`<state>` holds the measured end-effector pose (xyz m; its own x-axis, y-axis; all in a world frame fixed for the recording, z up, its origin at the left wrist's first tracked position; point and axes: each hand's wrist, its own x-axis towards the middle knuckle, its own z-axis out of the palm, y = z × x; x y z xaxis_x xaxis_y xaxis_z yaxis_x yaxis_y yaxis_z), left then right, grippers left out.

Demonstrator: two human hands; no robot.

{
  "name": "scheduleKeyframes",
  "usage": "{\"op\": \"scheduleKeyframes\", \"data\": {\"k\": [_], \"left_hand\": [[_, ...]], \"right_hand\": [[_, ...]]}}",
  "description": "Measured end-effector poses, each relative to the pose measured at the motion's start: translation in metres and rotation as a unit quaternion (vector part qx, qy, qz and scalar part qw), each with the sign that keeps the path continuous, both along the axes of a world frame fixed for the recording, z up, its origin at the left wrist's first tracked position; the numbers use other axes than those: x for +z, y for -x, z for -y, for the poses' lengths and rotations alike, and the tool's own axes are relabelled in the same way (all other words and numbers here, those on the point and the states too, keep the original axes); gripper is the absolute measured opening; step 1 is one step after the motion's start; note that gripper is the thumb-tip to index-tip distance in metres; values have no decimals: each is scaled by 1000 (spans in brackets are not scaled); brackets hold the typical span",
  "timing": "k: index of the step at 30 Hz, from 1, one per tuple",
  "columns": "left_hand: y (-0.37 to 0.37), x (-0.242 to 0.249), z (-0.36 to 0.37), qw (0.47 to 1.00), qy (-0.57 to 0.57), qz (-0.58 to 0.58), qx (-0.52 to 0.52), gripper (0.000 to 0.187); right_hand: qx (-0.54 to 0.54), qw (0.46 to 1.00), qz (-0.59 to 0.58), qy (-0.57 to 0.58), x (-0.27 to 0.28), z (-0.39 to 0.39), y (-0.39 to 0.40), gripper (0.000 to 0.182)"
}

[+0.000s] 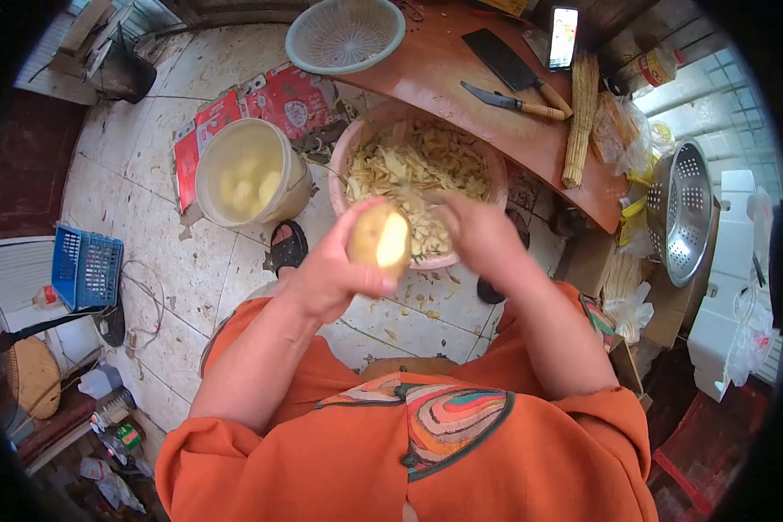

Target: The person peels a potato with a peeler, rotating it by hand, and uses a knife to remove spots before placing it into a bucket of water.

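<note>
My left hand (329, 271) is wrapped round a potato (371, 233), holding it over the near side of a pink basin. A pale strip on the potato shows bare flesh; the rest keeps its brown skin. Just right of the potato, my right hand (480, 233) is curled and blurred by motion. A faint blurred shape extends from its fingers toward the potato, and I cannot tell what it is. Below both hands, the pink basin (340, 167) holds a heap of potato peels (418, 157).
A bucket (297, 187) of peeled potatoes in water stands left of the basin, beside flattened red cardboard (289, 103). On the wooden table (435, 70) lie a colander (346, 35), a cleaver (501, 59), a knife (496, 97) and a phone (563, 38). Scraps dot the tiled floor.
</note>
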<state>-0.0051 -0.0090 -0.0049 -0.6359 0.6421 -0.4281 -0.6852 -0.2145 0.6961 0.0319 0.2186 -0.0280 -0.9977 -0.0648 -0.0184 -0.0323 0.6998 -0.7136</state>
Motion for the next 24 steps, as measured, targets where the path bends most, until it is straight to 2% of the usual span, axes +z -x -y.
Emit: {"op": "scheduleKeyframes", "data": {"k": [2, 3, 5, 6, 8, 12, 15, 17, 19, 20, 22, 24], "left_hand": [[-2, 11, 0, 999, -5, -4, -49, 107], [-1, 10, -2, 999, 14, -32, -36, 107], [-2, 13, -2, 998, 39, -46, 3, 106], [0, 17, -4, 998, 39, -46, 1, 106], [4, 24, -6, 992, 121, 1, 21, 107], [4, 1, -4, 992, 116, -21, 35, 105], [2, 2, -5, 991, 134, -7, 22, 101], [1, 4, -3, 985, 160, -52, -43, 105], [-6, 0, -4, 982, 155, -88, -59, 105], [-8, -3, -4, 980, 147, -120, -65, 104], [-5, -3, -5, 971, 173, -153, -63, 101], [2, 2, -8, 974, 216, -69, -27, 100]], "right_hand": [[-42, 992, 119, -15, -21, -20, 8, 31], [-39, 992, 118, -19, -18, -18, 9, 31], [-74, 993, 42, 87, -10, -10, 0, 28], [-75, 992, 42, 88, 0, -3, -5, 28], [-27, 998, 25, 50, 18, 14, -16, 24], [37, 998, -27, 50, 15, 32, -37, 19], [29, 999, -8, 29, 7, 25, -33, 22], [13, 1000, -1, 4, -8, 9, -19, 23], [-58, 993, 90, -58, -24, -8, -4, 24], [-61, 992, 89, -60, -22, -9, -5, 24], [-60, 997, 42, 15, -1, -1, -7, 26], [-36, 998, 47, 38, 10, 11, -17, 26]]}}
